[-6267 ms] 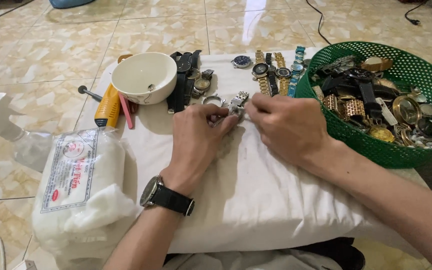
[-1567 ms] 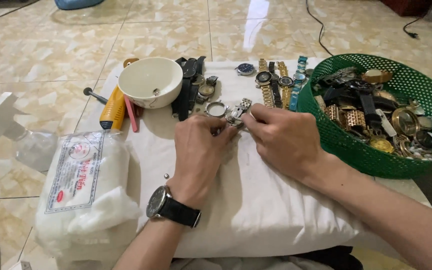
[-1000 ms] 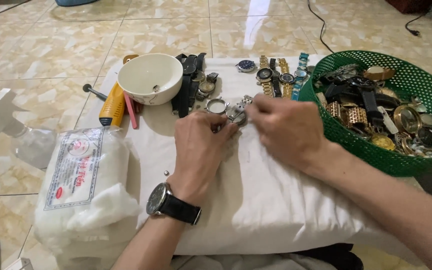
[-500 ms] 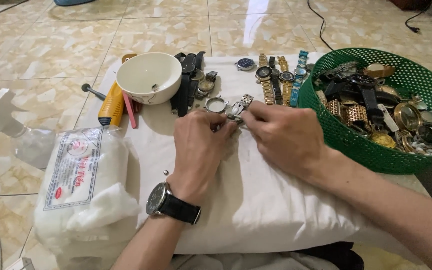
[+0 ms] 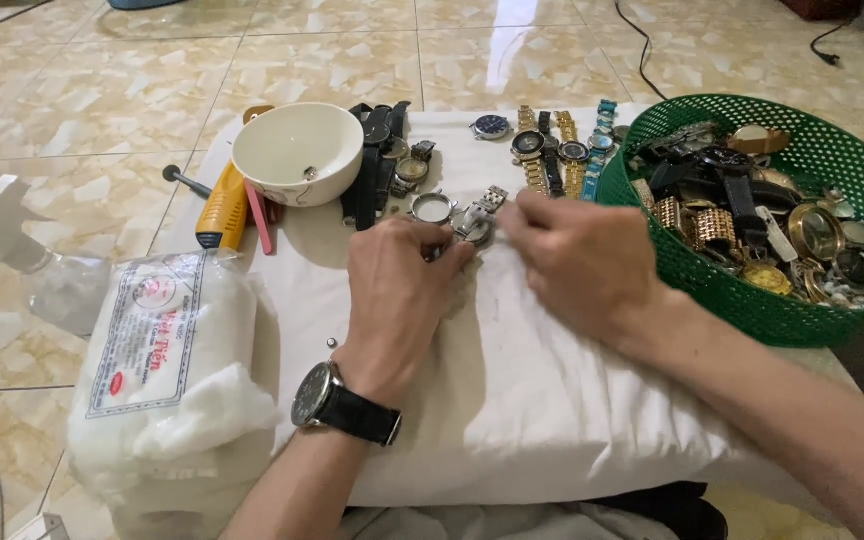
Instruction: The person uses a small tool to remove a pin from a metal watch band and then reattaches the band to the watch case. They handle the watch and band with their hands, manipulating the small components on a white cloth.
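My left hand (image 5: 397, 290), with a black wristwatch on its wrist, pinches a silver metal-band watch (image 5: 477, 215) on the white cushion (image 5: 512, 400). My right hand (image 5: 577, 260) is closed over the same watch from the right, its fingertips against the case. A loose silver watch case ring (image 5: 434, 207) lies just beyond my left fingers. What the right fingertips hold is hidden.
A white bowl (image 5: 297, 152), a yellow-handled tool (image 5: 222, 205) and a pink tool sit at the back left. Several watches (image 5: 552, 150) lie in a row at the back. A green basket (image 5: 832, 310) full of watches stands right. A cotton pack (image 5: 167, 370) lies left.
Both hands stay on the silver watch with only small finger movements. The view has shifted slightly.
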